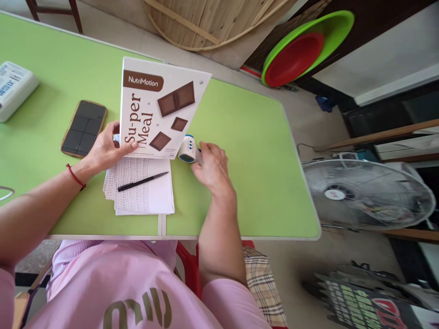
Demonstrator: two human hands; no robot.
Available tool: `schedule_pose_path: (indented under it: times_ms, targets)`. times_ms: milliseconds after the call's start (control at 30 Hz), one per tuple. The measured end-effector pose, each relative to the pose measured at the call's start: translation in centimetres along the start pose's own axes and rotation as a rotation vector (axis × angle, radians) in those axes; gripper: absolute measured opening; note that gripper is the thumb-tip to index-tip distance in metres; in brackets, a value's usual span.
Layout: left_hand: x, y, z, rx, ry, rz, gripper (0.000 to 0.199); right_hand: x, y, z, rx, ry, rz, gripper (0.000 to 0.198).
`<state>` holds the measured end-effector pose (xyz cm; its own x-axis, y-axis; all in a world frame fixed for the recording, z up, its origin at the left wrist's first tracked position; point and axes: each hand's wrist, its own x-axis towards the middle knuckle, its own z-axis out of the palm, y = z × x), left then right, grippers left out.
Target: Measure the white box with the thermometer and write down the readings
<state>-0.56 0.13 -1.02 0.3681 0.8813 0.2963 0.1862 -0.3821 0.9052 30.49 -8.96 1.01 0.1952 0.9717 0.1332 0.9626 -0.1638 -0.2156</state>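
Note:
My left hand (107,148) grips the lower left edge of a white box (156,114) printed "NutriMotion Su-per Meal" with brown chocolate pieces. The box is tilted up, its printed front facing me. In my right hand (213,169) is a white and blue infrared thermometer (187,148), low over the table just right of the box; my fingers close around its handle. Below the box lies a stack of handwritten paper sheets (144,203), partly covered by it. On the sheets rests a black pen (143,181). A phone (84,129) lies left of my left hand.
The green table (254,183) has a white rim. At its far left sits a white device (15,89) with blue print. A standing fan (366,194) is beyond the right edge. Green and red basins (295,59) lean at the back right, near a round wooden board (206,20).

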Motion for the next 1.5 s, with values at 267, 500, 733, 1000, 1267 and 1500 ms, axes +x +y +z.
schedule_pose_path:
  times_ms: [267,500,733,1000,1267,1500]
  targets:
    - [0.0,1.7,0.0,0.164,-0.014,0.026,0.063,-1.9,-4.7,0.3,0.759,0.019,-0.235,0.052]
    - [-0.2,2.5,0.2,0.291,0.001,0.183,0.07,-2.6,-5.6,1.0,0.693,0.189,-0.385,0.056]
    - [0.0,1.2,0.3,0.518,0.093,0.314,0.069,-2.4,-5.9,2.9,0.765,0.201,-0.44,0.062]
    - [0.0,0.4,-0.4,0.7,0.021,0.001,0.07,-1.3,-5.4,5.7,0.79,0.097,-0.344,0.052]
    - [-0.3,1.3,0.3,0.669,0.103,-0.032,0.066,-2.1,-5.0,2.8,0.557,0.197,-0.332,0.009]
    - [0.4,2.4,0.2,0.567,0.123,-0.217,0.069,-2.9,-5.7,1.4,0.35,-0.022,-0.614,0.025]
